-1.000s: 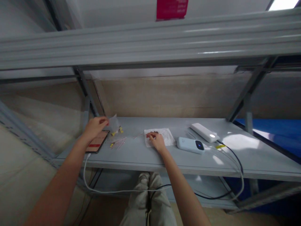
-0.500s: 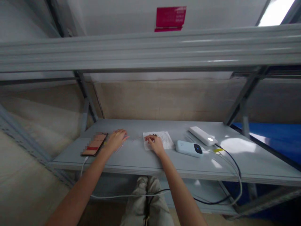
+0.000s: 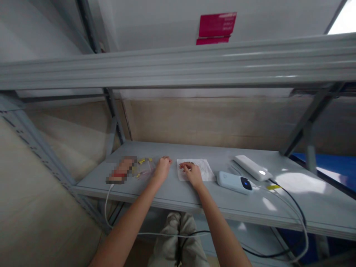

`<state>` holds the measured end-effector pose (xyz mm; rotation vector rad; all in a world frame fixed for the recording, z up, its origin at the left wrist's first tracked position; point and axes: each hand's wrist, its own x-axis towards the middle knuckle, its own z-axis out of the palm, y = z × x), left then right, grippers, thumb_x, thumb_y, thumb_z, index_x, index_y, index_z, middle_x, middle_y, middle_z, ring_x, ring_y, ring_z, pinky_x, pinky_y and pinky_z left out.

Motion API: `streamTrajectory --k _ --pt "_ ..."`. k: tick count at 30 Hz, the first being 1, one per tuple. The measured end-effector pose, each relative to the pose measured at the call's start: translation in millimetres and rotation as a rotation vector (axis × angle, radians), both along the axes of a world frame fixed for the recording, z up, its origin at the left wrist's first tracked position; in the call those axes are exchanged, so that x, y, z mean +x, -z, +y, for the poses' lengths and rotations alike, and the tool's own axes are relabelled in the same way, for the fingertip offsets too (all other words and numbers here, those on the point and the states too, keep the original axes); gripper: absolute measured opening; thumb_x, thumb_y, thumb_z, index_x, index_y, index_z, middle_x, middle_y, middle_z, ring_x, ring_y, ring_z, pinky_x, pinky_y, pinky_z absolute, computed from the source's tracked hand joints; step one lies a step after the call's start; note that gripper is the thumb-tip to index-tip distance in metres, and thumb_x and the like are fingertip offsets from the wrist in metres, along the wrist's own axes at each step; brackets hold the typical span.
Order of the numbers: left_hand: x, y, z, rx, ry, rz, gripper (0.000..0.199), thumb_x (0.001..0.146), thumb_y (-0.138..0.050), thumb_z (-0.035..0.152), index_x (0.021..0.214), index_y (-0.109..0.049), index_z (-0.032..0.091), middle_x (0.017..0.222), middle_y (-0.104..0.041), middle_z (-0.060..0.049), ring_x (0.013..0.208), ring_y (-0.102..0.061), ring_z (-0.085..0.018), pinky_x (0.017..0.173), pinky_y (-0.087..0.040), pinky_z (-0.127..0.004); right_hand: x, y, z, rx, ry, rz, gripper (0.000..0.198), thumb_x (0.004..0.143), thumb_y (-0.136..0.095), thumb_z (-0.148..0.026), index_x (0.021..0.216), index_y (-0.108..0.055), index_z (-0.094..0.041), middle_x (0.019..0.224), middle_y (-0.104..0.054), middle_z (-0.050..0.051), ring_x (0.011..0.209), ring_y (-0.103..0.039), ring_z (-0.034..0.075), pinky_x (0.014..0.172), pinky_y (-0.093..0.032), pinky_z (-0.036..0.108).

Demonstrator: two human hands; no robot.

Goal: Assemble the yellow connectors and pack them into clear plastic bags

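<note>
My left hand (image 3: 163,167) is above the grey shelf, left of a crumpled white paper sheet (image 3: 204,170). Its fingers are curled together; whatever they hold, if anything, is hidden. Over the left part of the sheet, my right hand (image 3: 192,174) has bent fingers drawn in toward the thumb. Anything between those fingertips is too small to make out. Tiny dark bits (image 3: 191,163) show just behind the right hand's knuckles. To the left of my left hand lies a clear plastic bag (image 3: 146,169) with several small yellow pieces (image 3: 142,161) in or around it.
A phone (image 3: 122,170) with a white cable lies at the left. Right of the paper are a light-blue power bank (image 3: 232,181) and a white device (image 3: 250,167) with a lit spot. Cables hang over the shelf's front edge. A thick grey beam (image 3: 178,70) crosses above.
My left hand has moved right, from beside the phone toward the paper, uncovering the bag and yellow pieces. My right hand stays over the paper. The view has shifted a little left.
</note>
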<state>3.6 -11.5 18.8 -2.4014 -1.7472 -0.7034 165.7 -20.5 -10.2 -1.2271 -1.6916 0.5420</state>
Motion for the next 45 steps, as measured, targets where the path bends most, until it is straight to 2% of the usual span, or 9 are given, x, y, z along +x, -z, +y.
streamTrajectory --k 4,14,19,23,26,29,33,38,45 --pt "15.3 4.8 -2.3 0.102 0.057 -0.391 0.008 0.081 -0.054 0.016 0.075 -0.059 0.013 0.076 -0.063 -0.005 0.071 -0.059 -0.013 0.066 -0.044 -0.024 0.0 -3.3 -0.4 0.012 -0.011 0.163 0.029 0.078 -0.051 -0.034 0.095 -0.068 -0.018 0.09 -0.07 0.007 0.079 -0.064 0.019 0.074 -0.048 0.032" --pt "24.7 27.1 -2.6 0.063 0.316 -0.564 0.009 0.077 -0.055 0.012 0.075 -0.062 0.016 0.073 -0.063 -0.002 0.067 -0.058 -0.012 0.064 -0.043 -0.022 1.7 6.5 6.6 -0.006 -0.049 0.263 0.031 0.073 -0.057 -0.044 0.079 -0.072 -0.017 0.078 -0.071 0.007 0.067 -0.063 0.019 0.061 -0.049 0.028" --pt "22.9 25.9 -3.5 0.082 0.314 -0.547 0.01 0.079 -0.051 0.015 0.075 -0.059 0.016 0.071 -0.062 -0.002 0.066 -0.058 -0.012 0.064 -0.044 -0.023 3.0 1.5 -0.3 0.091 0.048 0.077 0.028 0.08 -0.051 -0.038 0.082 -0.072 -0.019 0.081 -0.071 0.006 0.071 -0.064 0.018 0.066 -0.047 0.027" --pt "23.1 16.6 -14.9 0.209 0.071 -0.432 0.008 0.077 -0.049 0.016 0.07 -0.053 0.017 0.068 -0.058 -0.002 0.068 -0.057 -0.016 0.067 -0.045 -0.028 2.7 -6.3 -10.2 0.09 0.273 -0.101 0.028 0.082 -0.049 -0.035 0.088 -0.071 -0.019 0.078 -0.071 0.007 0.069 -0.065 0.017 0.065 -0.046 0.025" --pt "22.4 10.1 -22.3 0.352 -0.041 -0.32 0.007 0.072 -0.052 0.016 0.078 -0.053 0.017 0.085 -0.06 -0.008 0.09 -0.056 -0.024 0.079 -0.044 -0.037 2.1 -9.2 -12.8 0.085 0.29 -0.134 0.025 0.079 -0.051 -0.034 0.083 -0.071 -0.019 0.078 -0.071 0.006 0.067 -0.064 0.017 0.065 -0.045 0.024" --pt "21.5 6.8 -25.2 0.437 0.082 -0.255 0.036 0.067 -0.053 0.012 0.103 -0.049 0.014 0.12 -0.05 -0.014 0.116 -0.042 -0.028 0.099 -0.031 -0.047 2.8 -8.3 -9.6 0.055 0.187 0.027 0.025 0.077 -0.05 -0.031 0.079 -0.071 -0.017 0.075 -0.071 0.006 0.063 -0.064 0.016 0.062 -0.046 0.024" --pt "22.4 4.9 -27.1 0.297 0.38 -0.13 0.049 0.071 -0.05 0.012 0.118 -0.041 0.019 0.124 -0.05 -0.007 0.123 -0.038 -0.021 0.11 -0.01 -0.05 4.1 -5.9 -3.7 -0.005 0.056 0.241 0.025 0.075 -0.048 -0.028 0.077 -0.07 -0.014 0.073 -0.07 0.006 0.055 -0.061 0.014 0.057 -0.046 0.023" --pt "24.9 5.2 -26.1 0.265 0.301 -0.107 0.051 0.072 -0.061 0.032 0.118 -0.044 0.021 0.114 -0.056 -0.008 0.111 -0.047 -0.023 0.108 -0.015 -0.048 4.7 -6.3 -2.8 -0.03 0.015 0.266 0.031 0.078 -0.045 -0.035 0.076 -0.069 -0.016 0.072 -0.07 0.005 0.058 -0.06 0.014 0.061 -0.047 0.025" --pt "16.2 16.7 -12.0 0.311 0.102 -0.181 0.051 0.074 -0.06 0.038 0.12 -0.045 0.021 0.112 -0.057 -0.009 0.107 -0.047 -0.025 0.102 -0.024 -0.044 7.6 -3.1 -5.6 0.031 0.426 -0.31 0.024 0.083 -0.048 -0.028 0.095 -0.067 -0.023 0.098 -0.065 0.006 0.094 -0.053 0.02 0.078 -0.038 0.029"
